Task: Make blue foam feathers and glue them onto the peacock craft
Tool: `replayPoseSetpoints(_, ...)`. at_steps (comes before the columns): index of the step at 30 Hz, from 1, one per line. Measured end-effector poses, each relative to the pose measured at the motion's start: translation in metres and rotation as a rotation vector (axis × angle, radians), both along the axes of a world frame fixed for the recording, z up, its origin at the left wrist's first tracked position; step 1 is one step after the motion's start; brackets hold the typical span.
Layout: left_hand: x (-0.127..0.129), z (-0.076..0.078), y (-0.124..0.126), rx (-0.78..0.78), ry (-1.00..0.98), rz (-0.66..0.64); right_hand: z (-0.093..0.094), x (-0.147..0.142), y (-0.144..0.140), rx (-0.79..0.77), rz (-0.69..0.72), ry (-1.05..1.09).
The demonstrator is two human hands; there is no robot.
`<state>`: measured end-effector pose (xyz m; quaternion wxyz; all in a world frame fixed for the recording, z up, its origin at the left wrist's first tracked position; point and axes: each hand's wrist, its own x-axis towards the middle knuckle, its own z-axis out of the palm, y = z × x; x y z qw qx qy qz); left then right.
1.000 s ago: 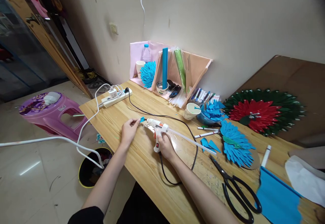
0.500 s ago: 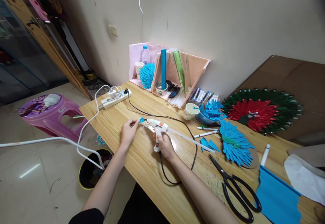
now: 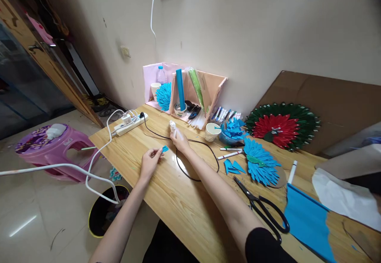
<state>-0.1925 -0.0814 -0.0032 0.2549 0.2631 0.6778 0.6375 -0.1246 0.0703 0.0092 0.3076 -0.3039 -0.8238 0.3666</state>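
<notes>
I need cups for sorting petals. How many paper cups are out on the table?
2. One paper cup stands in the pink organiser beside the water bottle; the other cup lies tipped beside the blue petal pile. Others may be hidden.

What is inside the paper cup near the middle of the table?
Inside the paper cup one small blue paper piece shows at the rim. The cup's wall hides the bottom, so anything deeper cannot be seen.

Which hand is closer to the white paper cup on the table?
Right. The right hand, gripping the glue gun, sits just left of the paper cup; the left hand is farther left.
</notes>
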Motion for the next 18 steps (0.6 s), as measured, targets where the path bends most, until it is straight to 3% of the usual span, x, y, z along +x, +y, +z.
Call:
replayPoseSetpoints(3, 0.022, 0.005, 0.002, -0.017, -0.027, -0.086, 0.000, 0.011, 0.003, -0.013, -0.001, -0.018)
replayPoseSetpoints(5, 0.036, 0.007, 0.009, -0.015, -0.042, -0.157, 0.001, 0.035, 0.001, -0.012, -0.004, -0.011)
replayPoseSetpoints(14, 0.118, 0.020, 0.077, -0.069, 0.001, -0.594, 0.008, 0.245, -0.041, -0.067, -0.232, 0.162)
replayPoseSetpoints(18, 0.172, 0.023, 0.105, -0.079, 0.011, -0.781, 0.007, 0.302, -0.057, -0.062, -0.374, 0.171)
